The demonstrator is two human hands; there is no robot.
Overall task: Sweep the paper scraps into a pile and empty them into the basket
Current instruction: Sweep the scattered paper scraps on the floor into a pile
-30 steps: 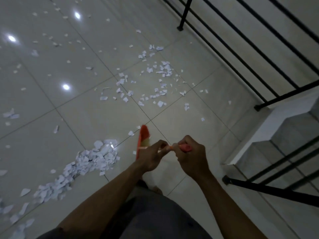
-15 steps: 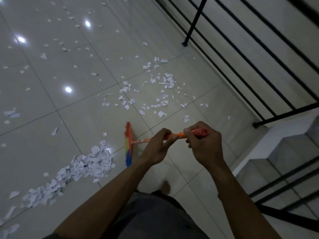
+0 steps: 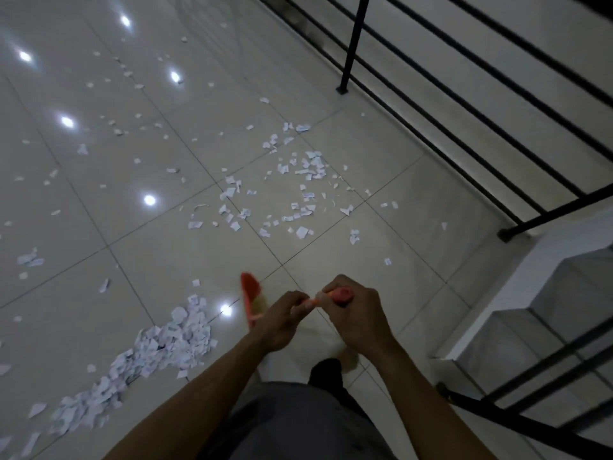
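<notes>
**Limits of view.** The broom handle [image 3: 314,301] shows only as a short orange stretch between the two grips, plus a red end cap at the right one. The rest lies under the fingers. The broom head [image 3: 251,295] is motion-blurred, orange with pale bristles. Its lower end is covered by the left grip [image 3: 282,322]. Whether the bristles touch the floor [image 3: 139,260] cannot be told. A foot [image 3: 348,356] below the hands is blurred, and its outline is hard to make out. The lower-left frame edge cuts off the far end of the pile.

**Grip state.** The left grip is clenched round the handle at the end nearer the broom head. The right grip [image 3: 356,322] is clenched round the top of the handle, just beside the left grip.

**Position of the scraps.**
- The pile of paper scraps [image 3: 166,340] lies on the floor just left of the broom head. It runs as a band toward the lower left.
- Loose scraps [image 3: 300,180] are scattered over the tiles ahead of the broom, apart from the pile, in front of the black railing [image 3: 431,104].
- Sparser pieces lie at the far left.
- Stair steps [image 3: 547,310] lie at the right.
</notes>
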